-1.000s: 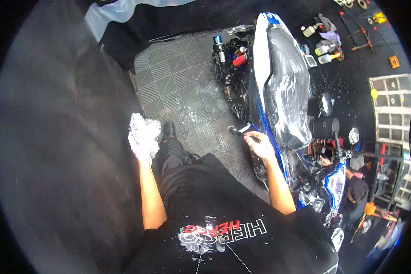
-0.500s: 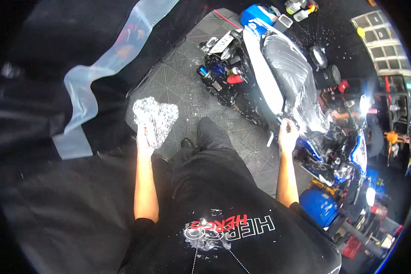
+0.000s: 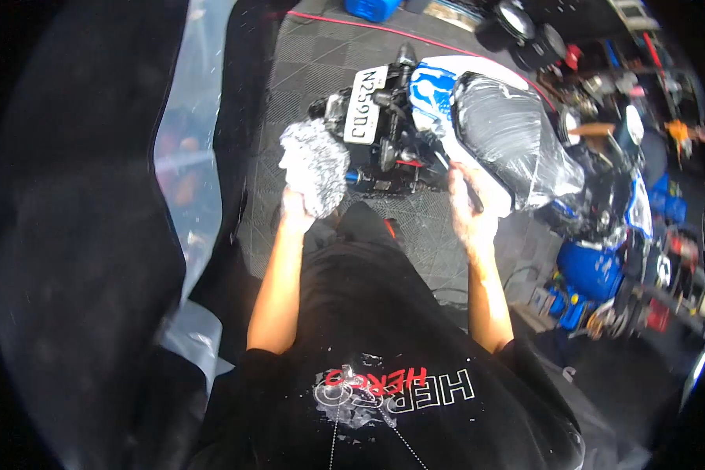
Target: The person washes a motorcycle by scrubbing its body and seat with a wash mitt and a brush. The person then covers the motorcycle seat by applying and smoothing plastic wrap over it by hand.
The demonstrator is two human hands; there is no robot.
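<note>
My left hand (image 3: 296,210) is closed on the lower end of a foamy, grey-and-white shaggy wash mitt (image 3: 316,167), held up near the rear of a motorcycle. Soapy suds coat my right hand (image 3: 475,205), which grips a dark-handled brush (image 3: 471,193) beside the white side panel. Streaks of foam cover the motorcycle's black seat (image 3: 509,129). Its blue and white tail (image 3: 432,92) points away to the upper left, and the licence plate (image 3: 366,104) sits just beyond the mitt.
Black curtains with a clear plastic strip (image 3: 186,157) hang on the left. A red hose (image 3: 384,29) crosses the tiled floor behind the motorcycle. At the right are a blue round container (image 3: 590,269), a blue jug (image 3: 373,8) at the top, and cluttered tools.
My view has swung toward the motorcycle's rear, bringing the licence plate close. Both hands have moved along with it, the mitt now beside the plate, the brush still in my right hand.
</note>
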